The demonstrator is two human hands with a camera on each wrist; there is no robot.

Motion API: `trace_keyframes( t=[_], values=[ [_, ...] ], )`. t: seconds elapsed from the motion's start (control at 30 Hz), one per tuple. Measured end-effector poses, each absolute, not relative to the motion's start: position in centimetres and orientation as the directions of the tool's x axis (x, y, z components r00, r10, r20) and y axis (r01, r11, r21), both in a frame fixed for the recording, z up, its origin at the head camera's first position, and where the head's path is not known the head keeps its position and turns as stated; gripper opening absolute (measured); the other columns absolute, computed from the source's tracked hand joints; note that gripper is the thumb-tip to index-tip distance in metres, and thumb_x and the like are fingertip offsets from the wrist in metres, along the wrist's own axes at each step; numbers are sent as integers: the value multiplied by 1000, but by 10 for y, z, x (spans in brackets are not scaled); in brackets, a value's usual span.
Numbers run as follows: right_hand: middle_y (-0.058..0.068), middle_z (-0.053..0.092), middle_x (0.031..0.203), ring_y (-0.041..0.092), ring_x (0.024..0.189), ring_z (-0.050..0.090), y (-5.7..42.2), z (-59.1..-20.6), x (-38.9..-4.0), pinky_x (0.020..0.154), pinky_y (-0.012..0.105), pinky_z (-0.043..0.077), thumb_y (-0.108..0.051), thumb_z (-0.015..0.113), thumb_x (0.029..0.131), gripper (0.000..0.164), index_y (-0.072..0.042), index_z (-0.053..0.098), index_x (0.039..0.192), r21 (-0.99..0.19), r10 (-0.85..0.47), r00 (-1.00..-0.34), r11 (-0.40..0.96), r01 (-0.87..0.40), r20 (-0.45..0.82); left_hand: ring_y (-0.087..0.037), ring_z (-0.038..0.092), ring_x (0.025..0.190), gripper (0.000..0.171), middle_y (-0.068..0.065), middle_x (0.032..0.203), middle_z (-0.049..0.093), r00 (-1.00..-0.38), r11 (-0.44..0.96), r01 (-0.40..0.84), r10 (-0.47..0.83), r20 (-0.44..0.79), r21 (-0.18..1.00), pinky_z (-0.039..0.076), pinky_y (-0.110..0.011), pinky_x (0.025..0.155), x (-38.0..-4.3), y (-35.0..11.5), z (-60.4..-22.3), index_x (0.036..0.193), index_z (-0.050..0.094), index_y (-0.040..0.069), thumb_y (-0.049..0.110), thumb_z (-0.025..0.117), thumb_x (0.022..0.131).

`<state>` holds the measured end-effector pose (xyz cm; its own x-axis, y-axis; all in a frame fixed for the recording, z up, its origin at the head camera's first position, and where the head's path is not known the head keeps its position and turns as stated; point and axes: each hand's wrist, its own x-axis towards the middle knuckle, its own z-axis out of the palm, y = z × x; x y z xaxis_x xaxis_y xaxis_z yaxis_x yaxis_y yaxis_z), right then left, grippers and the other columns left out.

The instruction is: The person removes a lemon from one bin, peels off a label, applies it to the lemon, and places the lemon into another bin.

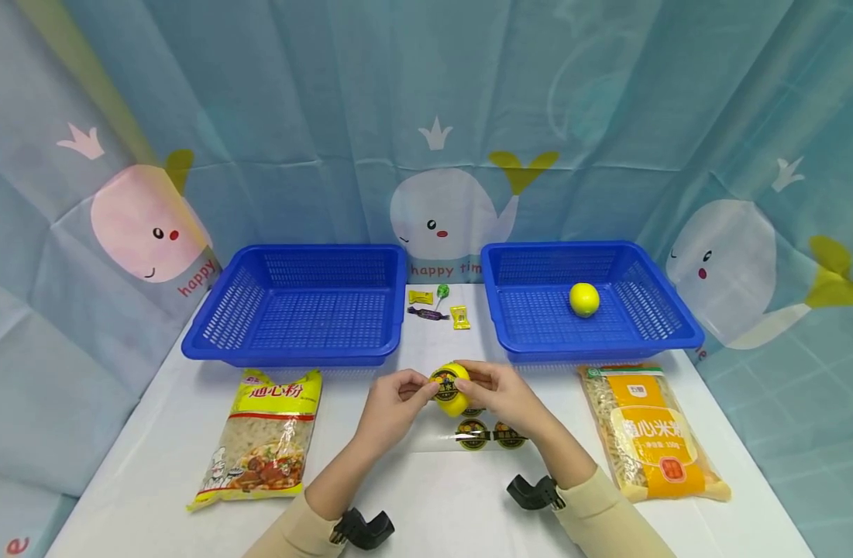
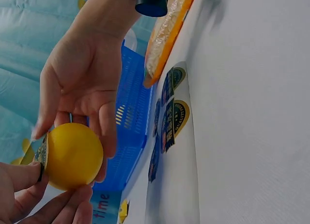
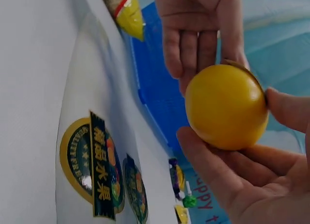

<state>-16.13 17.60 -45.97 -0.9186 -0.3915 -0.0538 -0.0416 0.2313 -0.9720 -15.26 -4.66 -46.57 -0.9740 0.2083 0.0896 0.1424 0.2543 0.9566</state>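
Both hands hold a round yellow fruit that looks like a lemon (image 1: 457, 399) above the middle of the table. A black-and-gold round label (image 1: 445, 384) lies on its near face, its edge standing a little off the skin in the left wrist view. My left hand (image 1: 397, 404) has its thumb on the label and its fingers against the fruit. From the other side my right hand (image 1: 510, 397) grips the fruit between thumb and fingers. Beneath them lies a clear backing sheet (image 1: 429, 442) with several matching labels (image 1: 472, 434).
Two blue baskets (image 1: 294, 361) stand at the back; the right basket (image 1: 600, 347) holds another yellow fruit (image 1: 583, 299). Between them lie several candies (image 1: 428, 314). A yellow pasta bag (image 1: 262, 442) is at left, an orange noodle bag (image 1: 652, 434) at right. A curtain (image 1: 328, 93) hangs behind.
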Motion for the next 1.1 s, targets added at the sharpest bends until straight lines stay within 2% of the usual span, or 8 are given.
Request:
trace_keyframes(
  t=[0.13, 0.27, 0.5, 0.83, 1.1],
  values=[
    [23, 64, 133, 32, 119, 66, 175, -460, -162, 88, 34, 60, -28, 68, 98, 56, 3, 52, 142, -978, -384, -921, 208, -23, -60, -12, 72, 85, 19, -2, 87, 75, -975, 294, 162, 192, 108, 942, 59, -23, 79, -151, -45, -463, 87, 74, 9, 28, 75, 92],
    [24, 60, 138, 34, 123, 63, 176, -462, -162, 91, 32, 58, -26, 70, 97, 58, 3, 51, 144, -988, -363, -930, 156, -9, -49, -14, 72, 87, 17, -3, 92, 76, -979, 284, 138, 187, 86, 949, 59, -24, 79, -150, -46, -461, 89, 76, 10, 27, 77, 91],
    [20, 59, 140, 31, 125, 63, 175, -462, -160, 94, 32, 57, -29, 71, 96, 61, -3, 49, 147, -992, -346, -935, 124, 31, -73, -15, 73, 91, 18, -5, 100, 77, -980, 244, 115, 188, 69, 963, 60, -24, 81, -150, -45, -461, 91, 77, 9, 27, 77, 91],
    [21, 63, 135, 31, 124, 63, 169, -461, -161, 93, 29, 57, -27, 69, 97, 58, 1, 51, 144, -990, -318, -948, 137, -38, -8, -15, 73, 93, 19, -3, 99, 77, -983, 235, 126, 158, 89, 964, 60, -29, 86, -147, -43, -457, 95, 78, 10, 28, 75, 92],
    [10, 67, 132, 30, 127, 60, 168, -457, -157, 95, 34, 57, -35, 67, 98, 54, -9, 55, 144, -956, -272, -962, 287, -58, -24, -12, 72, 88, 18, -1, 94, 77, -986, 267, 129, 136, 96, 955, 60, -28, 84, -147, -42, -457, 94, 78, 10, 28, 74, 93]
  ],
)
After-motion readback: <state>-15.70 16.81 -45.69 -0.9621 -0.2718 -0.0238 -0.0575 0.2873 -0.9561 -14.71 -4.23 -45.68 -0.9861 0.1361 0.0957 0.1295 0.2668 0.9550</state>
